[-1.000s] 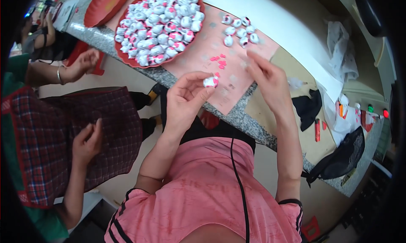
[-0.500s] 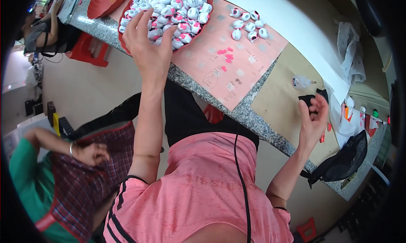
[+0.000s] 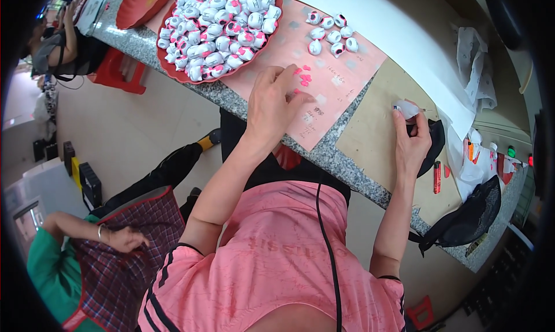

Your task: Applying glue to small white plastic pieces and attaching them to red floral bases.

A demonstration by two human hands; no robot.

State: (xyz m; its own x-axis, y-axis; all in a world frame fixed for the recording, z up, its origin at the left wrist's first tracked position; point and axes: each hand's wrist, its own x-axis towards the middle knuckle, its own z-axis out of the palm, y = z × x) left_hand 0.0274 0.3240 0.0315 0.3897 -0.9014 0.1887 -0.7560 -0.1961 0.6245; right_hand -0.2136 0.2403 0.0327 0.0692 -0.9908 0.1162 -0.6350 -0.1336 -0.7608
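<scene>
My left hand hovers over the pink paper sheet, thumb and forefinger apart beside several tiny bright pink pieces. Nothing shows between its fingers. A small translucent squeeze bottle with a thin tip is gripped by my right hand, above a brown board. Ahead of my left hand, a red scalloped tray is heaped with small white rounded pieces marked pink and black. Several more white pieces lie at the far part of the sheet.
Another red tray stands at the far left of the granite counter. On the right are black fabric, a red tube-like item and plastic bags. A co-worker's hand and green sleeve are at left.
My left hand has moved right and nearer, from the heaped tray to the pink pieces. My right hand has reached forward and taken hold of the squeeze bottle that lay on the board.
</scene>
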